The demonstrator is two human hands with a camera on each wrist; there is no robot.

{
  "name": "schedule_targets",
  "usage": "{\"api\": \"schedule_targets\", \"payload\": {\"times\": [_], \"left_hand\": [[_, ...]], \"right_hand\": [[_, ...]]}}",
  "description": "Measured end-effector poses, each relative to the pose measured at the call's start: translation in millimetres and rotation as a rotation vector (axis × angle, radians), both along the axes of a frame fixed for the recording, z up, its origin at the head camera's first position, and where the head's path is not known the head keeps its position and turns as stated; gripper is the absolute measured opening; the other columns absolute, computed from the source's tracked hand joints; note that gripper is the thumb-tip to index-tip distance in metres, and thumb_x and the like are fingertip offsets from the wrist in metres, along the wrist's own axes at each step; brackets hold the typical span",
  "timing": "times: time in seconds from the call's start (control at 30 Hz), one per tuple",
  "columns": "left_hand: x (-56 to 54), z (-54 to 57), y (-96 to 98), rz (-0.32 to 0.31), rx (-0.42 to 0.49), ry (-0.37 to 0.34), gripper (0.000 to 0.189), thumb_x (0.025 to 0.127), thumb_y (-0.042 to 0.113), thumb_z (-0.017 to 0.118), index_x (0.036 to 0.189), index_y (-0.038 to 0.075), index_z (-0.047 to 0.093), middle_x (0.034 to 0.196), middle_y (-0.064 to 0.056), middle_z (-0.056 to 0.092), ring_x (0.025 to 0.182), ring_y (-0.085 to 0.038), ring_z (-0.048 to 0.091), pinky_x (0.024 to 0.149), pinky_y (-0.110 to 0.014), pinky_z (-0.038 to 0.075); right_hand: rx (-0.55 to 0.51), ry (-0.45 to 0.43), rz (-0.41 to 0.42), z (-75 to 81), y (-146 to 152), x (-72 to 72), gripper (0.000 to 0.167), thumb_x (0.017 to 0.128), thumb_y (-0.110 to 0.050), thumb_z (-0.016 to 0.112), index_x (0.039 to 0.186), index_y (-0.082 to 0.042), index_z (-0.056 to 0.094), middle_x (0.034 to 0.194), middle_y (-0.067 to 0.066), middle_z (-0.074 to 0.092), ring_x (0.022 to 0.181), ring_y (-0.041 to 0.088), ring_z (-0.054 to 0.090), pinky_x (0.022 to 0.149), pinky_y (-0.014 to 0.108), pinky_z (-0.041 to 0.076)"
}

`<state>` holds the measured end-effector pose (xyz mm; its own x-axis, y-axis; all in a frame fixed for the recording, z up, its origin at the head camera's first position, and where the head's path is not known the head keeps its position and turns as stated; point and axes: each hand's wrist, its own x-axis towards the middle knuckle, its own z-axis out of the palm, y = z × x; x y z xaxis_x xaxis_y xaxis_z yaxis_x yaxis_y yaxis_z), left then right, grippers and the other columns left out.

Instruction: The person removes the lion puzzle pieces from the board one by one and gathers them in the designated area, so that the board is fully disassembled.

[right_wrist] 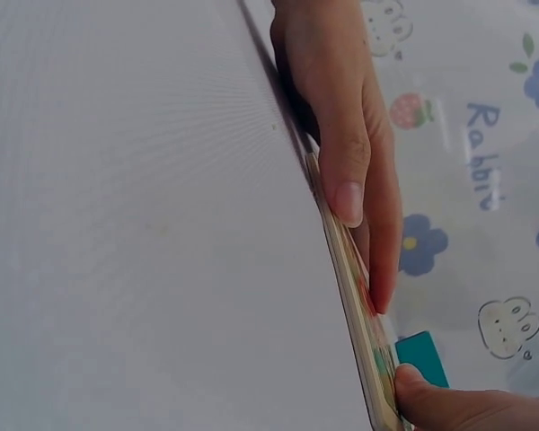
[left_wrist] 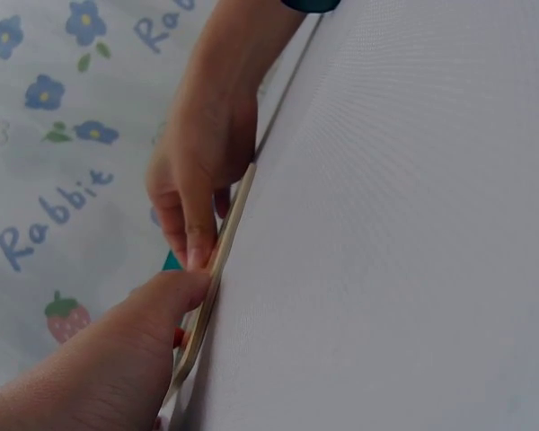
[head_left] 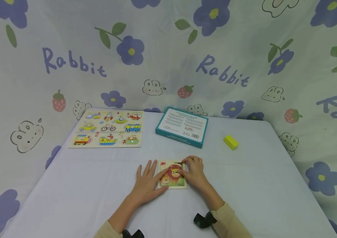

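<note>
A small square wooden puzzle [head_left: 172, 182] with a lion picture lies flat on the white table in the head view. My left hand [head_left: 146, 185] rests at its left side with fingers spread and mostly straight, index finger and thumb reaching over the puzzle. At the upper right corner, my right hand [head_left: 196, 173] has its fingers curled, the thumb on the lion picture and the index finger by the top edge. Both wrist views show the wooden puzzle [left_wrist: 217, 269] edge-on, with the left thumb [right_wrist: 346, 202] and right thumb [right_wrist: 411, 377] touching its face. Fingers partly hide the picture.
A large vehicle picture board [head_left: 117, 132] lies at the back left. Beside it is a teal box [head_left: 181, 127] with a white printed label. A yellow block [head_left: 231, 142] sits toward the back right. Behind the table hangs a patterned curtain [head_left: 162, 66].
</note>
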<state>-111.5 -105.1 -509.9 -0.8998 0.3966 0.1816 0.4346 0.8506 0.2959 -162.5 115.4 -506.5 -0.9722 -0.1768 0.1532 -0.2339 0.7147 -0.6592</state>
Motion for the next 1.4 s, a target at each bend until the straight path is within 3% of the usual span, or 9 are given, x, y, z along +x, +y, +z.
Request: {"api": "schedule_targets", "payload": {"times": [0.33,0.7,0.97,1.13,1.4], "left_hand": [[0.1,0.4,0.4,0.004,-0.011,-0.006,0.065,0.082,0.062,0.049,0.137,0.029,0.043,0.147,-0.019,0.024,0.135,-0.039,0.015,0.100,-0.063,0.007],[0.1,-0.7,0.9,0.007,-0.014,-0.002,0.065,0.082,0.062,0.049,0.137,0.029,0.044,0.147,-0.019,0.024,0.135,-0.038,0.015,0.101,-0.063,0.007],[-0.1,-0.7,0.7,0.006,-0.010,-0.008,0.064,0.082,0.062,0.049,0.137,0.029,0.044,0.147,-0.018,0.024,0.135,-0.038,0.015,0.101,-0.063,0.007],[0.3,0.1,0.7,-0.003,0.003,0.006,0.064,0.082,0.060,0.050,0.136,0.027,0.045,0.146,-0.020,0.025,0.134,-0.040,0.016,0.100,-0.064,0.007],[0.4,0.2,-0.5,-0.012,0.017,0.010,0.063,0.082,0.059,0.051,0.136,0.027,0.045,0.146,-0.021,0.026,0.134,-0.040,0.017,0.100,-0.063,0.008]], "right_hand": [[0.076,0.068,0.026,2.1,-1.0,2.8,0.032,0.073,-0.026,0.077,0.094,-0.006,0.062,0.115,0.014,0.049,0.112,0.034,0.035,0.088,0.052,0.030],[-0.016,0.039,-0.006,-1.1,-2.2,3.3,0.035,0.072,-0.019,0.079,0.097,-0.007,0.057,0.111,0.012,0.050,0.111,0.033,0.035,0.091,0.051,0.027],[-0.061,0.101,0.021,-3.6,-2.1,3.2,0.041,0.070,-0.015,0.080,0.100,-0.007,0.055,0.104,0.008,0.054,0.107,0.030,0.038,0.091,0.048,0.029],[-0.081,0.175,0.051,-2.5,-2.8,3.9,0.040,0.068,-0.011,0.081,0.098,-0.008,0.053,0.100,0.005,0.057,0.099,0.025,0.041,0.085,0.045,0.030],[-0.145,0.254,0.082,-5.4,-1.6,4.0,0.024,0.077,-0.004,0.072,0.094,-0.007,0.054,0.084,0.001,0.060,0.077,0.015,0.053,0.072,0.034,0.042]]}}
